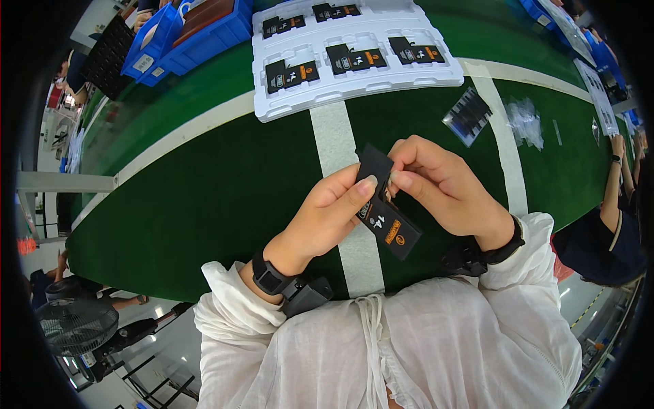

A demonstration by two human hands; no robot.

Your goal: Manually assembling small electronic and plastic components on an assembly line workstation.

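My left hand [329, 211] grips a black L-shaped battery [397, 228] with orange and white print, its thumb lying across the face. The battery is tilted, one end pointing away from me and the printed end toward me. At its inner edge my right hand [446, 187] has thumb and forefinger pinched together. Something small and pale shows just under those fingertips, too small to name. Beyond my hands stands a white moulded tray [371, 87], where several similar batteries [354, 59] lie in separate recesses.
Right of the tray lie a sheet of dark strips on clear film [467, 116] and a pile of clear plastic pieces [524, 124]. Blue bins [204, 34] stand far left. A black fan [76, 320] is at lower left. Another person's arm [613, 180] reaches in at the right.
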